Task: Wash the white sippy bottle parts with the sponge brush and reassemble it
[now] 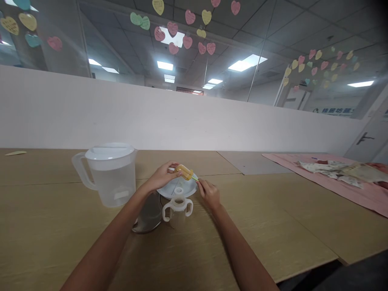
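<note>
My left hand [166, 174] has its fingers wrapped round a small translucent amber-yellow cup-like piece [183, 171], tilted toward the right. In my right hand [209, 193] the fingers pinch a thin light green stick [195, 178], whose far end meets the mouth of the yellow piece; what tip it has cannot be made out. Both hands are raised over a white dish [163, 191]. In front of the dish stands a clear baby cup [177, 216] with two white handles, its top open. A small white ring-like part [179, 190] shows just behind the cup's rim.
A lidded clear plastic pitcher [113, 178] stands at the left. Partly under my left forearm lies a round grey metal tray [148, 214]. Pink cloth [287, 169] with fabric pieces [339, 171] covers the right side of the wooden table [257, 226]. A white wall [182, 121] borders the back.
</note>
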### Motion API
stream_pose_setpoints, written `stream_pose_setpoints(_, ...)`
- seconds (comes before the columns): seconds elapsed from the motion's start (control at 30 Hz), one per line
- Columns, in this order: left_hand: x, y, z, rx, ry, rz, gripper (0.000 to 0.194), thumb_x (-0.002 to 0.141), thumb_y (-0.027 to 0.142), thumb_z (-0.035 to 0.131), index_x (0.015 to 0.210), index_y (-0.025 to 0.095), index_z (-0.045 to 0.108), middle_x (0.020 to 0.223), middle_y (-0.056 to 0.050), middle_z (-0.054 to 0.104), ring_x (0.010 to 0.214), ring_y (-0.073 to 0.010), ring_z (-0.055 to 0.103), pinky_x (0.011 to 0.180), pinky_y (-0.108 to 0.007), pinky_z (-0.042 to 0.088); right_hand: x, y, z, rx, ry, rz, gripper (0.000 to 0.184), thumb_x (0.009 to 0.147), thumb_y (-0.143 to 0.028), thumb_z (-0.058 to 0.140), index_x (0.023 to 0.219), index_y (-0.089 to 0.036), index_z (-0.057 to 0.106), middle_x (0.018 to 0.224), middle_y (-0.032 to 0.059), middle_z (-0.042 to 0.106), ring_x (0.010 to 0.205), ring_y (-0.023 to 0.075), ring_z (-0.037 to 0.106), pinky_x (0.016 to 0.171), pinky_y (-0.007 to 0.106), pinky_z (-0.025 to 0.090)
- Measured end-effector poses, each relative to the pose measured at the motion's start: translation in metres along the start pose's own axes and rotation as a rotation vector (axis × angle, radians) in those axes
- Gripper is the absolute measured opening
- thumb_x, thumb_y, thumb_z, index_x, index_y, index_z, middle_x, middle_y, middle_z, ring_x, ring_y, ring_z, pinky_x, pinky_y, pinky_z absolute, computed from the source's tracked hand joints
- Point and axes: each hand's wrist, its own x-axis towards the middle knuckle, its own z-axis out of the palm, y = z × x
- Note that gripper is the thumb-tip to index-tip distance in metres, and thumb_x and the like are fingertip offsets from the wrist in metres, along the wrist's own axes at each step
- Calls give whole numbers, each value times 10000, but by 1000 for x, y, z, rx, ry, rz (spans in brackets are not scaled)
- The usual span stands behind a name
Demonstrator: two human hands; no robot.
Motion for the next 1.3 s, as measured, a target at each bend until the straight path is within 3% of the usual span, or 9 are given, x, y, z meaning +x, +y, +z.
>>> stream_pose_setpoints(0.27, -1, 13, -5, -213, -12, 100, 516, 673, 299, 650, 1160, 180, 529, 1161, -79, 578, 1048, -200, 547, 891, -324, 443, 2, -12, -1, 158, 65, 45, 223, 857, -232, 475, 756, -137, 650, 565, 42, 611, 482, 84, 544, 498, 189, 409)
stream_pose_setpoints(0.4, -3, 17, -14, -195, -49, 111, 511, 682, 290, 649, 1168, 182, 538, 1128, -77, 606, 1034, -215, 556, 881, -336, 451, 10, -25, -3, 273, 199, 209, 240, 848, -248, 477, 726, -130, 647, 595, 47, 624, 487, 95, 535, 503, 206, 426)
stream_pose_setpoints(0.5, -6, 18, -18, -193, -96, 136, 504, 663, 288, 670, 1145, 190, 561, 1099, -70, 623, 995, -208, 574, 877, -339, 460, 14, -27, -4, 289, 158, 284, 272, 855, -274, 462, 714, -135, 650, 577, 29, 611, 479, 93, 522, 491, 203, 419)
stream_pose_setpoints(0.77, -6, 10, -21, -188, -37, 173, 465, 628, 284, 688, 1077, 189, 613, 1209, -66, 554, 1046, -224, 548, 915, -362, 446, 7, -29, -4, 219, 105, 42, 196, 825, -223, 529, 704, -128, 651, 541, 32, 597, 458, 81, 516, 502, 195, 400)
stream_pose_setpoints(0.9, -5, -1, -28, -147, -65, 112, 524, 644, 324, 681, 1136, 178, 574, 1211, -76, 557, 1048, -230, 547, 930, -382, 427, 11, -35, -6, 212, 122, 100, 251, 834, -247, 512, 654, -134, 646, 461, 9, 544, 404, 70, 462, 465, 196, 369)
stream_pose_setpoints(1.03, -9, 4, -35, -123, -171, 63, 595, 639, 332, 692, 1188, 169, 532, 1154, -80, 598, 1012, -227, 572, 907, -375, 445, 15, -33, -8, 202, 104, 207, 286, 853, -299, 480, 709, -140, 669, 554, 35, 614, 474, 81, 525, 506, 184, 390)
stream_pose_setpoints(1.13, -13, 13, -38, -108, -200, 66, 576, 611, 302, 711, 1151, 169, 561, 1163, -70, 594, 1036, -228, 561, 907, -367, 453, 13, -33, -7, 211, 51, 161, 273, 849, -288, 493, 711, -134, 672, 560, 33, 619, 477, 75, 526, 512, 178, 384)
stream_pose_setpoints(1.3, -15, 13, -45, -115, -130, 35, 568, 614, 324, 704, 1146, 182, 564, 1163, -60, 596, 1048, -233, 559, 909, -370, 456, 11, -46, -6, 297, 34, 84, 260, 829, -277, 522, 662, -136, 662, 495, 7, 573, 423, 55, 464, 481, 176, 357)
